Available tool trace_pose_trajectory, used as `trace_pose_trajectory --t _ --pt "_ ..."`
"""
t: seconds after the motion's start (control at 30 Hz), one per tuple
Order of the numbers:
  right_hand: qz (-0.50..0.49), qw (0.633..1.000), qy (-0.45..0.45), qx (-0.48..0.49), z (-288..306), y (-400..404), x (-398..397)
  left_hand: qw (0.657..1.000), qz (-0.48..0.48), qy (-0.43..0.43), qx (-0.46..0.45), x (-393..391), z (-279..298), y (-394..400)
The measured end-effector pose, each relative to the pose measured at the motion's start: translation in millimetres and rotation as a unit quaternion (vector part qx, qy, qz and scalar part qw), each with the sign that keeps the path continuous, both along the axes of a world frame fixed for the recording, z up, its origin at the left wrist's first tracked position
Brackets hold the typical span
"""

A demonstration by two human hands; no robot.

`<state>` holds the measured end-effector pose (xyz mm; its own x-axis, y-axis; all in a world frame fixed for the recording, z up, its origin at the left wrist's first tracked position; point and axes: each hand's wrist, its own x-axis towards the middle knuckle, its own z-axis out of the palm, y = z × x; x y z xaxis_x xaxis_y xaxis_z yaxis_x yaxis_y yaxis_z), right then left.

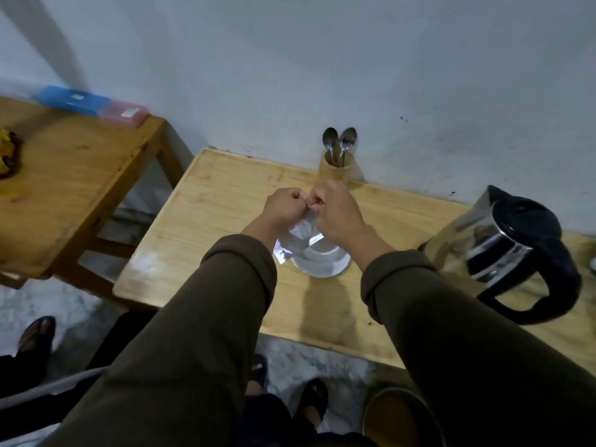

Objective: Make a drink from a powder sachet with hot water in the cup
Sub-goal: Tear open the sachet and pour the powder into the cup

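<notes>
A silvery powder sachet (292,241) hangs between my two hands, above a white cup (322,261) that stands on the light wooden table (209,214). My left hand (283,208) pinches the sachet's top edge from the left, and my right hand (337,212) pinches the same edge from the right, knuckles almost touching. The sachet's lower part covers the cup's left rim. A steel and black electric kettle (512,250) stands at the table's right side, its handle toward me.
A bamboo holder (335,171) with two spoons (338,143) stands against the wall behind my hands. A second wooden table (64,182) at the left carries a blue and pink box (93,104). A yellow bucket (396,417) and feet in sandals are on the floor.
</notes>
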<state>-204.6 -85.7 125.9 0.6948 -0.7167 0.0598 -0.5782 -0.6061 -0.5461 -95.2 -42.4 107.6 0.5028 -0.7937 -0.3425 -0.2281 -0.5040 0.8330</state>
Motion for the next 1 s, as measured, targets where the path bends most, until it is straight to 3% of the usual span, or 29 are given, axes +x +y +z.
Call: trace_pose_trajectory --t 0.33,0.6,0.83,1.0 --pt "0.037 0.996 0.009 0.077 8 -8 -42 0.996 0.066 -0.052 -0.001 -21 3 -4" --pt "0.078 0.989 0.042 0.119 12 -17 -70 0.993 0.103 -0.046 0.018 -22 -2 -4" --pt "0.082 0.989 0.030 0.118 13 -22 -77 0.992 0.121 -0.017 0.015 -30 -10 -9" --pt "0.046 0.990 -0.022 0.129 6 -16 -79 0.992 0.103 -0.036 0.064 -27 -17 -7"
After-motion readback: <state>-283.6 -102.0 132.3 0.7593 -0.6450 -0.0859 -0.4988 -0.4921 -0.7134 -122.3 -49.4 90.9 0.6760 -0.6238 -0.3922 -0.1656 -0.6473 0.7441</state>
